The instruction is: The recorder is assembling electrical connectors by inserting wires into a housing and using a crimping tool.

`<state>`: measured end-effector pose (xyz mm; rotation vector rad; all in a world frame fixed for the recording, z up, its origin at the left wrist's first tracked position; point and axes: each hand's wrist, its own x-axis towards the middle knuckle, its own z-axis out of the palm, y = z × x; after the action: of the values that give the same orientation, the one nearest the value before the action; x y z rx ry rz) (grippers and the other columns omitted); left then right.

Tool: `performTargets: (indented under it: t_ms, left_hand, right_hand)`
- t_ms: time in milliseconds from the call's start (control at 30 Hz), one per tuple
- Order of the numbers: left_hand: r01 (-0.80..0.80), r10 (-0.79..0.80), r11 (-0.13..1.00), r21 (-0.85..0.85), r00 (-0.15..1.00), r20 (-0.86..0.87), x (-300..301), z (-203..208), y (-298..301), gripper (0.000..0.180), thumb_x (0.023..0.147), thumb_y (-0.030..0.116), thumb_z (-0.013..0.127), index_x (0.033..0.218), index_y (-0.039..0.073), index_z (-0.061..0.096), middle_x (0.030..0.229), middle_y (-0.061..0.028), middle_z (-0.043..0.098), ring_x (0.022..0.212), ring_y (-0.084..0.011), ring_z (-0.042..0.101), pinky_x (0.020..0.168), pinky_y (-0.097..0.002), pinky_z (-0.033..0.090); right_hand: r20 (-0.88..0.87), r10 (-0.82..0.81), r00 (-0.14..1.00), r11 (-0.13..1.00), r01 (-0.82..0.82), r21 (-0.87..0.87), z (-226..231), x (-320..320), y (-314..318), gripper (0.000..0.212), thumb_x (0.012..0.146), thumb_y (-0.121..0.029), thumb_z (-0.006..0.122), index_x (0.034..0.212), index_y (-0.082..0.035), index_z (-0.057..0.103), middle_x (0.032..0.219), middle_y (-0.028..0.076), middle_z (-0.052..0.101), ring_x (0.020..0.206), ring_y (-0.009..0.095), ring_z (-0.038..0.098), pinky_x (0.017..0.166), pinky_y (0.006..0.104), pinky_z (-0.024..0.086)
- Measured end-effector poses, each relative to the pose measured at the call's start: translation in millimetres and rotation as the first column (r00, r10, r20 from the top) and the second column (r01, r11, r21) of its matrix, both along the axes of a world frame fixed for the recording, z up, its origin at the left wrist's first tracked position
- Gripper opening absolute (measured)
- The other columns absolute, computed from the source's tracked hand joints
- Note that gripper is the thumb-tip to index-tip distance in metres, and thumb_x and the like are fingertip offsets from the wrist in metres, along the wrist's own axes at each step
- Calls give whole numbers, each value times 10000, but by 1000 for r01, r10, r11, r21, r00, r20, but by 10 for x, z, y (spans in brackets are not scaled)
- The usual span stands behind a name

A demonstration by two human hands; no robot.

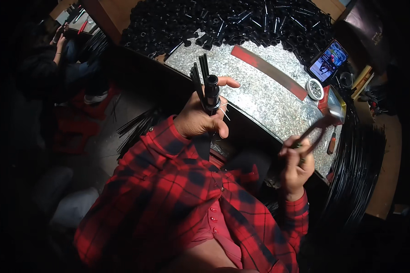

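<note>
My left hand [195,119] is wrapped round a bundle of thin black rods [197,77] and a black cylindrical fitting [212,93] that stands upright, its open end facing up. The index finger and thumb of that hand stick out to the side. Thin pale wires [226,112] poke out beside the fitting. Off to the right, my right hand [298,169] grips a pair of pliers [322,127] by the handles. Motion smears the jaws, which are over the bench's right end by a red-edged box [335,101].
A heap of black fittings [168,22] covers the back of the speckled bench [264,109]. On it lie a red-grey strip [269,73], a phone [328,60], a white dish of small bits [315,89] and a screwdriver [331,144]. Long black rods [355,173] hang at right. Another person [61,54] sits far left.
</note>
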<state>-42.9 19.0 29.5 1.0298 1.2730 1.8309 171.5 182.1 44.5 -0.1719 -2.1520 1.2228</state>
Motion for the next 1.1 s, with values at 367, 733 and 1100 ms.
performTargets:
  t_ms: [367,733,1100]
  left_hand:
    - [-34,34,999,-12,999,-33,40,-36,13,1107,437,489,785,1242,-89,293,496,77,354,470,-13,380,498,-157,331]
    - [-108,103,994,-28,987,-127,123,-109,32,899,506,370,847,1181,-23,404,593,89,442,585,1,412,555,-162,305]
    - [-27,30,998,-52,998,53,110,-158,9,679,524,297,864,1016,20,487,642,69,471,612,-10,430,542,-174,316]
  right_hand:
    - [77,-259,963,611,102,785,-20,-179,-36,399,654,16,657,1000,-14,459,1093,195,493,983,364,500,840,465,407]
    - [152,-192,970,707,29,706,-38,-277,-162,399,652,21,665,986,-16,450,1043,191,502,937,356,514,791,442,416]
    - [203,-42,978,752,-103,651,-50,-191,-165,284,748,-17,635,980,22,475,931,189,524,799,318,554,634,359,454]
